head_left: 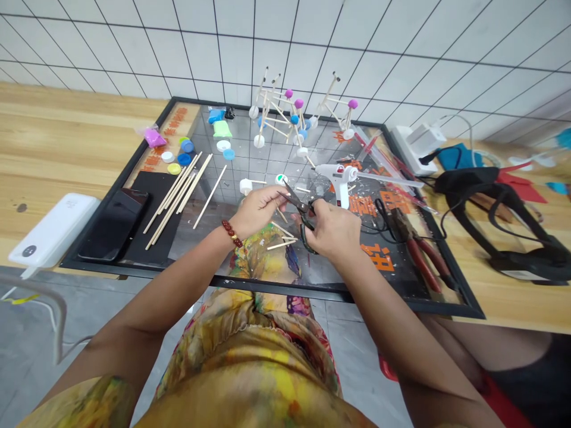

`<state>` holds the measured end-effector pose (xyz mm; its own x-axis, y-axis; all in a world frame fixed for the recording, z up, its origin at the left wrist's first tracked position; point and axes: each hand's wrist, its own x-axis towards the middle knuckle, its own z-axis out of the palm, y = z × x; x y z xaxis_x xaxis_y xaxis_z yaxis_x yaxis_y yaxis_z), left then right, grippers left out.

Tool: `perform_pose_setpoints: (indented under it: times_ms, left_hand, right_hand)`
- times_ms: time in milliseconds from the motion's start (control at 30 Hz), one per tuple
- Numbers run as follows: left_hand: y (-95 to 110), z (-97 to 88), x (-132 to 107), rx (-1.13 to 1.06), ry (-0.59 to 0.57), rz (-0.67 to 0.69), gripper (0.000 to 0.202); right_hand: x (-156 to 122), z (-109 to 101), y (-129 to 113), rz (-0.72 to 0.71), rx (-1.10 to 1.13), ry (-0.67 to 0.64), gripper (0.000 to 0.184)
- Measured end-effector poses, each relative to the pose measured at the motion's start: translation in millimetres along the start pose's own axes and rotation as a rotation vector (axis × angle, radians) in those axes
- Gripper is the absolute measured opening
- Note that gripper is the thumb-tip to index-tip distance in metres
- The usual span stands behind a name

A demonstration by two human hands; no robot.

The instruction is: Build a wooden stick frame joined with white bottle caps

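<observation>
A wooden desk (57, 119) carries a black-framed board (200, 274) with a glossy surface. Beyond both grips, a white plastic glue gun (338, 177) lies on the board; thin wooden sticks (178, 196) lie well left of them. The right grip (332, 230) closes firmly round the dark looped handles of metal scissors (300, 208), their long axis slanting up and left. The blades point at the narrowly curled left grip (257, 209), just beside them; whether it holds anything is too small to tell.

The scissors (306, 233) have black handles; the mat (404, 279) is black with orange characters, the bracelet (232, 233) dark red beads, the dress (254, 362) yellow floral, the wall tiles (285, 47) white with black lines.
</observation>
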<state>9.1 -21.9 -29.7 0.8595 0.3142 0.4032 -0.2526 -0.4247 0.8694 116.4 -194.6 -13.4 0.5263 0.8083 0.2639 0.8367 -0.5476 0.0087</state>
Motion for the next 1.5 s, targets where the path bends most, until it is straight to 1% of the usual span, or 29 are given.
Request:
perform_pose_setpoints:
  times_ms: [100,267,333,467,600,700,867,967,1067,1300,1500]
  left_hand:
    - [-2.8,2.1,-0.6,-0.027,-0.023,-0.024,0.032]
    - [-1.9,2.8,-0.2,-0.031,-0.028,0.023,0.036]
    - [-1.0,3.1,-0.3,-0.031,-0.025,0.022,0.037]
    - [-0.3,4.5,-1.6,0.001,-0.02,0.01,0.039]
    - [-0.7,6.1,-2.7,0.032,-0.039,-0.008,0.043]
    - [-0.9,6.9,-2.6,0.009,-0.053,-0.039,0.044]
    - [0.3,6.1,-2.4,-0.058,-0.024,-0.04,0.046]
    - [1.5,5.9,-2.4,-0.06,-0.028,-0.048,0.049]
    - [0.7,7.1,-2.8,-0.103,-0.044,-0.051,0.047]
    - [-7.2,11.7,-2.9,-0.216,-0.081,-0.152,0.043]
    - [-4.2,15.2,-3.6,-0.253,-0.091,-0.244,0.04]
  right_hand:
    - [0.0,0.4,0.5,0.002,0.0,-0.017,0.048]
    - [0.9,-0.9,1.4,-0.008,0.024,-0.087,0.047]
    - [1.1,-1.0,1.4,-0.006,0.015,-0.096,0.047]
    - [0.0,2.5,3.0,-0.012,-0.019,-0.081,0.045]
    - [-1.7,8.4,8.2,-0.036,-0.04,-0.081,0.035]
    - [-1.3,9.1,10.7,-0.029,-0.053,-0.074,0.031]
    - [0.2,5.7,7.4,-0.057,-0.027,-0.045,0.035]
    - [0.2,6.0,5.7,-0.058,-0.032,-0.044,0.035]
    - [-0.2,7.3,5.6,-0.049,-0.049,-0.035,0.032]
    - [-0.1,7.1,4.0,-0.041,-0.07,-0.032,0.029]
    - [0.4,5.4,2.8,-0.025,-0.099,-0.015,0.031]
